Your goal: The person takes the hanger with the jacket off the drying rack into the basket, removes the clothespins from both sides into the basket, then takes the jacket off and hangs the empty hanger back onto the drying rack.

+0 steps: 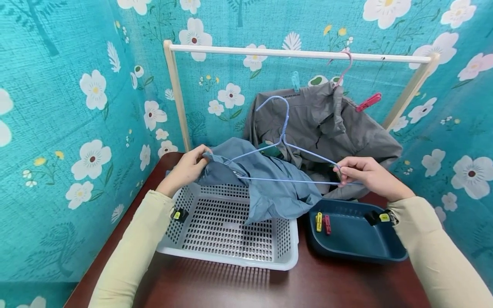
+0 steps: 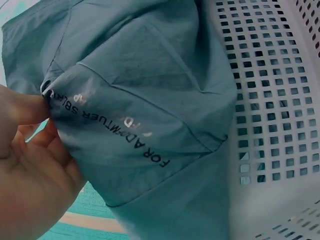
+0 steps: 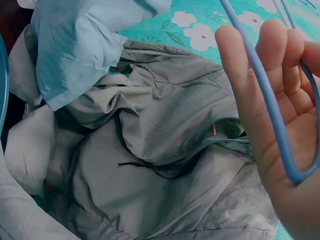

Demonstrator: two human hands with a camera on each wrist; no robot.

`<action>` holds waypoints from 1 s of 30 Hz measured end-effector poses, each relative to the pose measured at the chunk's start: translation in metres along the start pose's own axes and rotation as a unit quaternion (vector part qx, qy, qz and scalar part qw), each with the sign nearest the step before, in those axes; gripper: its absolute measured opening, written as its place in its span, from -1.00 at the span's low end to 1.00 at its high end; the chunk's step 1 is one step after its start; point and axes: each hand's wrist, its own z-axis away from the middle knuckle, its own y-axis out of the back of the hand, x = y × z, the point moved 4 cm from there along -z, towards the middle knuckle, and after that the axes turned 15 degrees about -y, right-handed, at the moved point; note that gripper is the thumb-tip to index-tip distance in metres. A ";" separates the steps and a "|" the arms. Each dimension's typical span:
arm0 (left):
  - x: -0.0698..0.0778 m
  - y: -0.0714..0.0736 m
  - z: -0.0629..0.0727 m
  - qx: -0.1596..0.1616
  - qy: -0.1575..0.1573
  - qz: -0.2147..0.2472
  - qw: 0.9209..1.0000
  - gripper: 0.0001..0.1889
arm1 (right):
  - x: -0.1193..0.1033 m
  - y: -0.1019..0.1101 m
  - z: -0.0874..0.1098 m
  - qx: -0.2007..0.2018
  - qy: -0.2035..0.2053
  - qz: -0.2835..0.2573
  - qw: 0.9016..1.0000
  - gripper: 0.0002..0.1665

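Note:
My left hand [image 1: 188,169] pinches the edge of a blue-grey garment [image 1: 277,188], which drapes over the back of a basket. In the left wrist view, printed lettering shows on the cloth [image 2: 160,100] beside the thumb. A blue clothes hanger [image 1: 284,124] stands hook up, its left end inside the garment and hidden there. Its right end is held by my right hand [image 1: 363,175], and the right wrist view has the bent hanger wire [image 3: 265,85] lying across the palm and fingers.
A grey jacket [image 1: 296,115] hangs by a pink hanger [image 1: 348,64] from a white rod [image 1: 239,50], with a teal clip [image 1: 295,81] and a red clip [image 1: 369,102] on it. In front are a perforated basket [image 1: 227,262] and a dark blue tray [image 1: 354,233] containing two clothespins [image 1: 319,221].

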 end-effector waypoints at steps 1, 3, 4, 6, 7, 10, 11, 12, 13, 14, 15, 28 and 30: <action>0.000 0.000 0.001 0.002 0.006 -0.004 1.000 -0.86 | 0.000 0.001 0.001 -0.001 0.004 0.001 1.000 -0.78; -0.002 0.002 0.002 0.007 0.019 -0.012 1.000 -0.87 | -0.001 0.001 0.001 -0.004 0.010 0.002 1.000 -0.78; -0.003 0.002 0.003 0.010 0.026 -0.015 0.999 -0.87 | 0.000 0.002 0.001 -0.005 0.009 0.003 1.000 -0.78; -0.006 0.003 0.004 0.017 0.040 -0.020 0.999 -0.86 | 0.001 0.002 0.002 0.000 0.006 0.011 1.000 -0.78; -0.007 0.003 0.005 0.019 0.047 -0.020 0.999 -0.85 | 0.002 0.003 0.003 0.005 0.004 0.017 1.000 -0.78; -0.011 0.003 0.007 0.020 0.065 -0.016 0.998 -0.82 | 0.006 0.005 0.006 0.020 -0.005 0.030 0.999 -0.78; -0.012 0.003 0.007 0.018 0.070 -0.014 0.997 -0.81 | 0.006 0.006 0.007 0.025 -0.007 0.034 0.999 -0.78; -0.012 0.003 0.008 0.016 0.075 -0.012 0.997 -0.80 | 0.007 0.007 0.008 0.028 -0.008 0.037 0.999 -0.78; -0.012 0.003 0.008 0.013 0.080 -0.010 0.997 -0.80 | 0.007 0.008 0.010 0.030 -0.009 0.038 0.999 -0.78; -0.013 0.002 0.009 0.009 0.083 -0.010 0.996 -0.80 | 0.007 0.008 0.010 0.031 -0.009 0.037 0.999 -0.78; -0.014 0.002 0.009 0.004 0.086 -0.010 0.996 -0.80 | 0.007 0.009 0.011 0.031 -0.009 0.036 0.999 -0.78; -0.020 -0.009 0.008 -0.053 0.049 0.022 0.997 -0.83 | 0.009 0.015 0.013 0.045 -0.017 0.027 0.999 -0.78; -0.020 -0.012 0.008 -0.063 0.035 0.015 0.997 -0.85 | 0.010 0.018 0.014 0.063 -0.026 0.025 0.997 -0.78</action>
